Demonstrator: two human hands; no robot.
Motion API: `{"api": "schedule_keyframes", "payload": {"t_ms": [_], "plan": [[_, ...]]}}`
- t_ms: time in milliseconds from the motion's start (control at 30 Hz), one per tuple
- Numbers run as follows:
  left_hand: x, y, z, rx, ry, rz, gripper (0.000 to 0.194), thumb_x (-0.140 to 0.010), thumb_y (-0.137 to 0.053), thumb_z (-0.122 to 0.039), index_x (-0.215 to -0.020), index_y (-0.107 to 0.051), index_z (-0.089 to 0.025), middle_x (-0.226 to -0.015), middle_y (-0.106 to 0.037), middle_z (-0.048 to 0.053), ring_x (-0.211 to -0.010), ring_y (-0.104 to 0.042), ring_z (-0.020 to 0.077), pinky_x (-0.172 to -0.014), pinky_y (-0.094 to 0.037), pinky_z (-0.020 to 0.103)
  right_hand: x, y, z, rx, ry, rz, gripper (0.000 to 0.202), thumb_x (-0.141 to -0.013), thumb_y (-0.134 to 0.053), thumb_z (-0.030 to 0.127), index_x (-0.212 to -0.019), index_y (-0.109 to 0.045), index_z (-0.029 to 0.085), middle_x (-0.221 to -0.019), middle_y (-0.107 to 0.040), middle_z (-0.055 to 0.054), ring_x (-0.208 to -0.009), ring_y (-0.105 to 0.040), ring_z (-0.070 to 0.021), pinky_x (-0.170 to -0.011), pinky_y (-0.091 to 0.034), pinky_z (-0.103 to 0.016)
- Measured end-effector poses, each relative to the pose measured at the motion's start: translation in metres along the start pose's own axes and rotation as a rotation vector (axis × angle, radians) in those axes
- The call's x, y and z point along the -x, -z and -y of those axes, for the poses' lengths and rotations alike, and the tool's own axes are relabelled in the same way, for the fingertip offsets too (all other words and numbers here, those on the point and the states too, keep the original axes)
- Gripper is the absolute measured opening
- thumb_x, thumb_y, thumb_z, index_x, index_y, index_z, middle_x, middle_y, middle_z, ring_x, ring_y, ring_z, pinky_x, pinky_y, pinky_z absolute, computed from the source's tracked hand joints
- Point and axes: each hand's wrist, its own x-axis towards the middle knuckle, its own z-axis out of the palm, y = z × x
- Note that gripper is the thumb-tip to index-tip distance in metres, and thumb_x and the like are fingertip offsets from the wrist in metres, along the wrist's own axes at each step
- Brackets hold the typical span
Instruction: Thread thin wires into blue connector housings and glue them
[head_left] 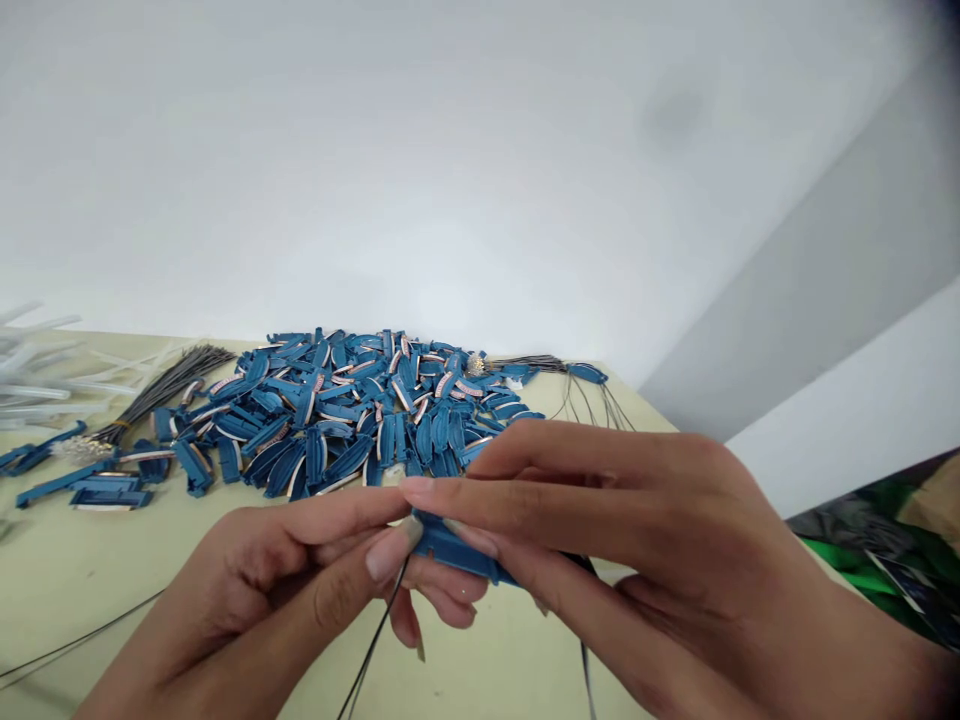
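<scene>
Between my two hands is a blue plastic housing (457, 550), held low over the table. My left hand (300, 590) pinches its left end between thumb and fingers. My right hand (622, 540) grips it from above and the right, with fingertips on its top edge. Thin black wires (375, 640) hang down from the left end of the housing, and another dark wire (586, 670) drops below my right hand. My fingers hide much of the housing, so its inside cannot be seen.
Behind my hands a heap of blue plastic housings (352, 400), many with pale strips, lies against the white wall (450, 180). Wire bundles (169, 385) flank it. Clear plastic tubes (37, 375) lie at the far left of the pale table (75, 570). A green item (847, 570) shows at right.
</scene>
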Motion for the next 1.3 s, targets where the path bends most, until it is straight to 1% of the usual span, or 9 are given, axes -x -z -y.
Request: {"api": "schedule_keyframes", "payload": {"t_ms": [100, 267, 533, 667, 800, 933, 1033, 1167, 1300], "plan": [[0.003, 0.0, -0.001, -0.003, -0.039, 0.008, 0.024, -0.096, -0.057, -0.045, -0.109, -0.074, -0.036, -0.091, -0.077, -0.002, -0.076, -0.067, 0.017, -0.067, -0.058, 0.023, 0.001, 0.0, 0.001, 0.025, 0.036, -0.035, 0.027, -0.103, -0.052, 0.023, -0.124, -0.067, 0.029, -0.104, -0.07, 0.002, -0.085, -0.066, -0.0042, -0.071, -0.049, -0.01], [0.005, -0.001, -0.004, 0.058, -0.062, 0.048, 0.024, -0.098, -0.055, -0.044, -0.115, -0.072, -0.04, -0.087, -0.077, -0.003, -0.076, -0.068, 0.0147, -0.062, -0.056, 0.018, 0.003, 0.0, 0.002, -0.004, 0.037, 0.005, 0.032, -0.103, -0.05, 0.018, -0.129, -0.064, 0.029, -0.102, -0.067, 0.004, -0.078, -0.062, 0.0003, -0.074, -0.046, -0.005], [0.004, -0.004, -0.009, 0.089, -0.105, 0.034, 0.027, -0.096, -0.059, -0.04, -0.119, -0.073, -0.035, -0.082, -0.078, -0.001, -0.073, -0.07, 0.0185, -0.059, -0.057, 0.023, 0.004, -0.001, 0.004, -0.056, 0.094, -0.027, 0.03, -0.098, -0.054, 0.007, -0.123, -0.067, 0.017, -0.096, -0.065, 0.002, -0.081, -0.06, -0.0001, -0.075, -0.046, -0.003], [0.005, -0.004, -0.009, 0.099, -0.098, 0.038, 0.025, -0.095, -0.06, -0.041, -0.116, -0.074, -0.036, -0.081, -0.077, -0.001, -0.073, -0.07, 0.0193, -0.058, -0.057, 0.024, 0.005, -0.002, 0.003, -0.089, 0.101, -0.038, 0.036, -0.097, -0.056, 0.006, -0.13, -0.062, 0.019, -0.1, -0.064, 0.003, -0.082, -0.06, -0.0003, -0.077, -0.046, -0.006], [0.006, -0.007, -0.006, 0.107, -0.111, -0.028, 0.024, -0.094, -0.062, -0.042, -0.116, -0.072, -0.043, -0.08, -0.076, -0.005, -0.067, -0.068, 0.016, -0.061, -0.057, 0.023, 0.003, -0.001, 0.003, -0.095, 0.077, -0.002, 0.032, -0.098, -0.053, 0.008, -0.124, -0.066, 0.022, -0.096, -0.064, 0.003, -0.078, -0.06, -0.0006, -0.071, -0.046, -0.008], [0.007, -0.006, -0.004, 0.119, -0.052, 0.019, 0.022, -0.095, -0.06, -0.043, -0.111, -0.074, -0.038, -0.081, -0.075, -0.003, -0.07, -0.066, 0.0168, -0.07, -0.058, 0.025, -0.002, -0.003, 0.006, -0.118, 0.065, 0.034, 0.024, -0.1, -0.051, 0.01, -0.114, -0.07, 0.016, -0.095, -0.067, 0.0, -0.077, -0.062, -0.0028, -0.072, -0.048, -0.01], [0.004, -0.002, -0.003, 0.126, -0.025, 0.074, 0.022, -0.096, -0.058, -0.044, -0.102, -0.077, -0.035, -0.085, -0.076, -0.002, -0.075, -0.065, 0.0156, -0.076, -0.056, 0.023, -0.003, -0.006, 0.009, -0.122, -0.008, 0.028, 0.027, -0.098, -0.053, 0.012, -0.12, -0.069, 0.019, -0.095, -0.072, 0.0, -0.08, -0.065, -0.0059, -0.073, -0.052, -0.013], [0.001, 0.004, -0.001, 0.297, 0.012, 0.175, 0.021, -0.097, -0.058, -0.042, -0.103, -0.077, -0.034, -0.089, -0.077, -0.004, -0.084, -0.067, 0.0139, -0.078, -0.054, 0.019, 0.003, -0.007, 0.008, -0.266, -0.203, -0.007, 0.047, -0.095, -0.063, 0.023, -0.141, -0.055, 0.027, -0.102, -0.076, 0.001, -0.093, -0.069, -0.011, -0.08, -0.058, -0.02], [0.002, 0.006, 0.004, 0.481, 0.063, 0.183, 0.021, -0.093, -0.065, -0.042, -0.112, -0.074, -0.037, -0.094, -0.079, -0.004, -0.092, -0.07, 0.0149, -0.086, -0.054, 0.021, 0.007, -0.006, -0.002, -0.521, -0.458, 0.057, 0.037, -0.094, -0.066, 0.039, -0.13, -0.065, 0.03, -0.107, -0.075, -0.003, -0.088, -0.073, -0.0148, -0.071, -0.061, -0.023]]}}
